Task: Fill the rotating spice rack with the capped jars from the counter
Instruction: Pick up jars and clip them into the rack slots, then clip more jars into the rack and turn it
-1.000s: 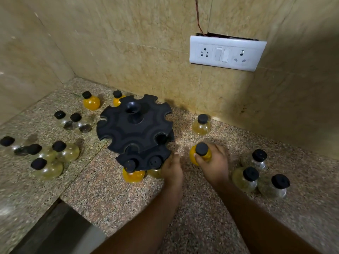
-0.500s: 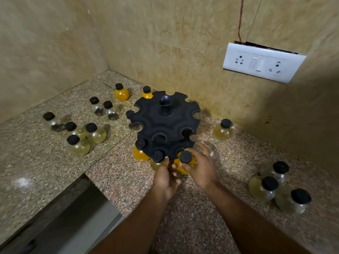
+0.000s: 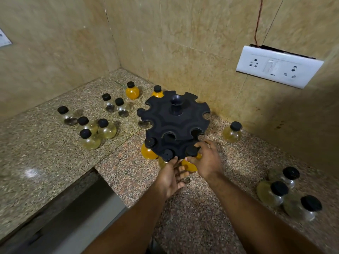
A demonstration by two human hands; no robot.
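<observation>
"Head view: what's changed in the last second?"
"Your right grip (image 3: pixel 207 162) has brought the orange jar (image 3: pixel 189 167) off the bench (image 3: pixel 128 171) into a lower-tier slot of the spice rack (image 3: pixel 174 123). Fingers stay curled round it, cap (image 3: pixel 191 150) poking above the tier."
"And your left grip (image 3: pixel 169 177)?"
"Thumb on the rack's rim, fingers curled beneath, pinching it steady. That makes three slots filled, I judge; release next, then fetch the pale jar (image 3: pixel 232 134) nearby."
</observation>
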